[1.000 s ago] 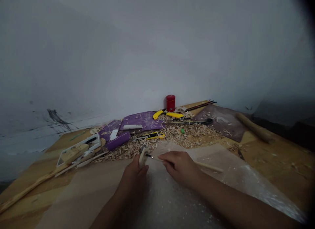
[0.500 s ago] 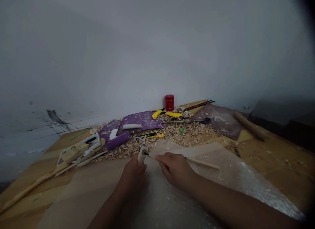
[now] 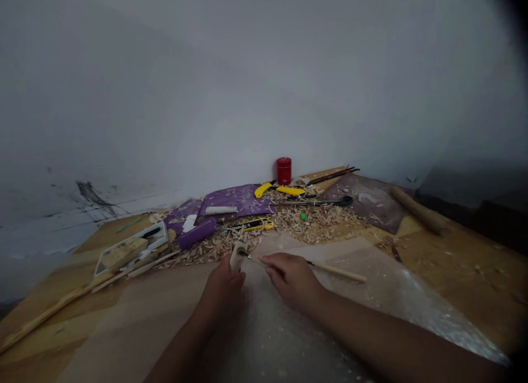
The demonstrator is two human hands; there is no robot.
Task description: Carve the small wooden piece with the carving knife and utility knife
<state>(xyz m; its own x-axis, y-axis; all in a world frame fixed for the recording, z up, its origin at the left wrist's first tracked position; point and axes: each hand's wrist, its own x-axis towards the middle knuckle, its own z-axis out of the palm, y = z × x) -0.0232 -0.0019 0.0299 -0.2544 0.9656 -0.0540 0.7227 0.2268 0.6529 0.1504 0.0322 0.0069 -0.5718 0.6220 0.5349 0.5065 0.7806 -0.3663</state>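
Note:
My left hand [image 3: 223, 289] is closed around a small pale wooden piece [image 3: 237, 255], which stands up between thumb and fingers. A dark spot or hollow shows on its right face. My right hand [image 3: 292, 278] pinches the light handle of a carving tool [image 3: 256, 260]. The tool's dark metal tip points left and meets the wooden piece at the dark spot; how deep it goes I cannot tell. Just beyond my right hand lies a second carving tool [image 3: 338, 271] with a wooden handle, on a translucent plastic sheet [image 3: 280, 339].
Wood shavings [image 3: 325, 221] cover the middle back. Among them lie a yellow utility knife [image 3: 258, 224], yellow-handled tool [image 3: 291, 190] and purple roll [image 3: 197, 233]. A red canister [image 3: 284, 171] stands by the wall. At left is a white tray [image 3: 165, 237], at right a wooden stick [image 3: 418, 210].
Both hands keep their grips, and the tool tip stays at the wooden piece. My right hand has shifted very slightly; the whole view has moved a little.

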